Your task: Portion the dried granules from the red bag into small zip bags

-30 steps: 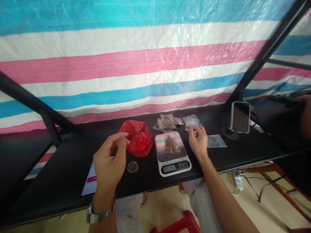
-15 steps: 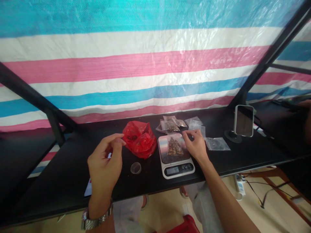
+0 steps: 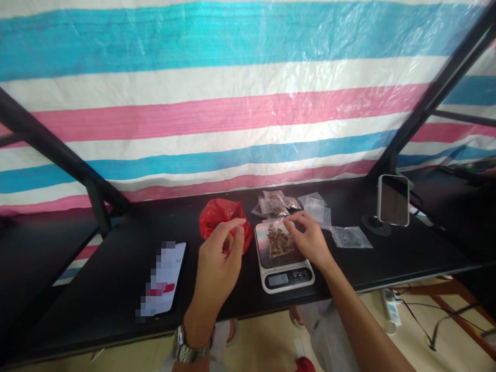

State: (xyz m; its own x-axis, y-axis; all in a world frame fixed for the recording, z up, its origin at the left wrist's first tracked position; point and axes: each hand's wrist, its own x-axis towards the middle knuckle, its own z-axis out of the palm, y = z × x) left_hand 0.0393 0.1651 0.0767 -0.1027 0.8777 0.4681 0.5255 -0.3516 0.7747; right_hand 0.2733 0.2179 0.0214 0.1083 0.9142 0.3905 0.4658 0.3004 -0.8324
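A white kitchen scale with lit digits stands on the black table. A small clear plastic bag of brown, seed-like pieces lies on its plate. My right hand reaches in from the right, thumb and forefinger pinched at the bag's upper edge. Left of the scale, my left hand hangs in front of a crumpled red plastic bag. Its thumb and forefinger are close together in a pinch; whatever may be between them is too small to make out. A metal watch circles that wrist.
Behind the scale lie several filled small bags. Flat clear bags lie to the right, near a phone on a stand. Another phone rests at the left. A striped sheet hangs behind the table.
My left hand has moved right, toward the scale, uncovering the left phone; the small round clear lid is now out of sight. My right fingertips have shifted left onto the bag's upper edge.
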